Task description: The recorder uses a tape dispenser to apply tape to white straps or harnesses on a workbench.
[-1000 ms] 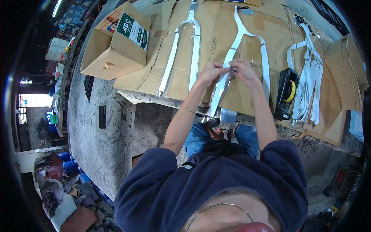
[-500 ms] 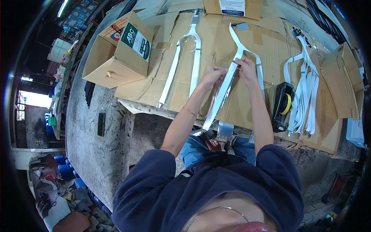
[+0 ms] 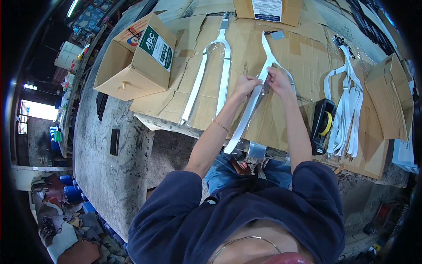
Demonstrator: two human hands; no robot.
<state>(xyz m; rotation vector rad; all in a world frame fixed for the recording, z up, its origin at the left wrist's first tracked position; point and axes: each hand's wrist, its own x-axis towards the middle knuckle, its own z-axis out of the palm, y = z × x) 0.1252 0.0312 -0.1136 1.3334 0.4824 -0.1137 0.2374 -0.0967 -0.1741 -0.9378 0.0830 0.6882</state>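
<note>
A pair of white Y-shaped suspenders point(image 3: 249, 111) lies in front of me, one strap hanging past the table's front edge. My left hand point(image 3: 247, 86) is closed, pinching that strap from its left side. On the other side my right hand point(image 3: 279, 82) is closed on the same strap, just below the fork, with its fingertips partly hidden. A grey tag point(image 3: 277, 34) sits by the far end. To the left, a second pair of white suspenders point(image 3: 223, 75) is spread out with clear plastic around its straps.
Flattened cardboard point(image 3: 281, 125) covers the table. On the right are a black tape dispenser point(image 3: 324, 127) with a yellow core, a bundle of white suspenders point(image 3: 348, 114) and an open carton point(image 3: 387, 99). Another open carton point(image 3: 140, 77) stands left, and a box point(image 3: 292, 13) at the back.
My left hand has moved right, onto the strap, bringing both hands' fingertips closer together. The strap's near end has swung slightly left and toward me.
</note>
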